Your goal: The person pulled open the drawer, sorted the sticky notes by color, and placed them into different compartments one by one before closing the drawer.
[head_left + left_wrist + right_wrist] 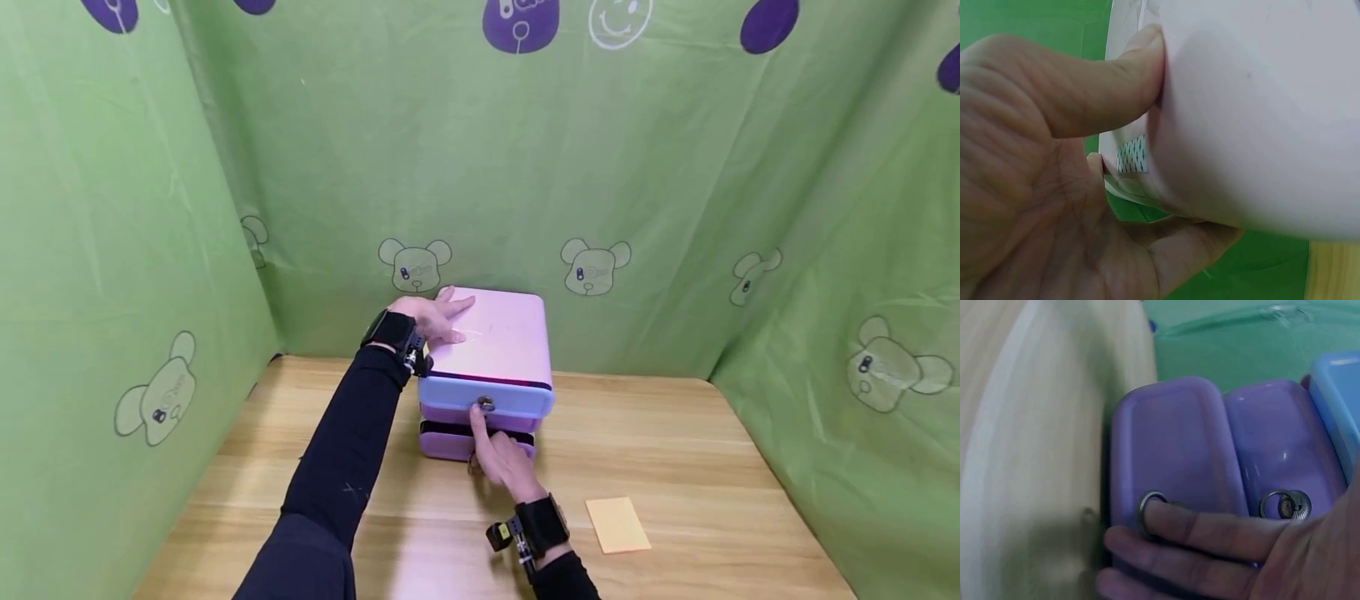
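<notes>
Our right hand (504, 460) hooks the round metal ring (1141, 514) on the lowest purple plastic drawer (1172, 440), left hand (435, 317) spread against the pink-topped box (506, 337) on the wooden table (705, 475): light, stiff, we reckon; pull there.

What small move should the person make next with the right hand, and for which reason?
Probably the right hand should draw the bottom drawer a little further out. A finger appears hooked in its ring handle, the drawer stands ajar, with a dark gap behind its front, and the left hand rests on the cabinet, likely steadying it.
</notes>
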Demonstrator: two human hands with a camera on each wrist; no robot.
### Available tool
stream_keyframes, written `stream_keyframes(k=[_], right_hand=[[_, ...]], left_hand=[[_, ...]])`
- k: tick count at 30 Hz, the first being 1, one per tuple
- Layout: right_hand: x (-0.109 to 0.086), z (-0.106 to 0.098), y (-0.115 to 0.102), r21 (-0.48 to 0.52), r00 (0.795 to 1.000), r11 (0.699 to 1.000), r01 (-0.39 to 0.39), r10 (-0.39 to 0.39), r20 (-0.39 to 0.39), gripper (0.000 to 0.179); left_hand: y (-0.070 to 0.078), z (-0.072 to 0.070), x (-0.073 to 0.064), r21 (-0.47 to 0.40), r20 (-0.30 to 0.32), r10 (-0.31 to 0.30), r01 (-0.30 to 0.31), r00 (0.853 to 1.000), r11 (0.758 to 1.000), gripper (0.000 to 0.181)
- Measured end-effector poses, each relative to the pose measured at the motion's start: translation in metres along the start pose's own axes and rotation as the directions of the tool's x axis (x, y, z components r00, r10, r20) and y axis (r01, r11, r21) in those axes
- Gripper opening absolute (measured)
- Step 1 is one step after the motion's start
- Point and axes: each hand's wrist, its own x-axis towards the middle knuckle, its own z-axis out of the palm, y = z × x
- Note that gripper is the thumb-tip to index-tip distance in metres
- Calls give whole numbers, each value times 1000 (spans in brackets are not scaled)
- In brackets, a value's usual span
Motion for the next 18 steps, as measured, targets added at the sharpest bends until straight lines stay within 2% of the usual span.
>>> stream_keyframes(k=[4, 6, 9, 12, 16, 18], right_hand=[[5, -2, -6, 72, 998, 995, -69, 69, 3, 110], [5, -2, -10, 114, 994, 988, -103, 100, 30, 113], [4, -5, -10, 155, 990, 978, -137, 128, 65, 116], [1, -7, -9, 184, 986, 973, -140, 120, 114, 118], [-4, -9, -6, 167, 979, 976, -141, 112, 171, 118], [-7, -9, -4, 145, 979, 980, -134, 109, 174, 116]], left_hand=[[-2, 0, -3, -79, -3, 11, -11, 1000, 997, 80], [-3, 1, -1, -91, 3, 12, -11, 1000, 996, 80], [-1, 2, 0, -62, 1, 25, -25, 1000, 998, 80], [0, 1, 2, -15, -6, 25, -25, 1000, 1000, 80], [-1, 2, 6, -7, -3, 0, 0, 1000, 1000, 79], [0, 2, 7, -15, -3, -7, 7, 1000, 1000, 80]])
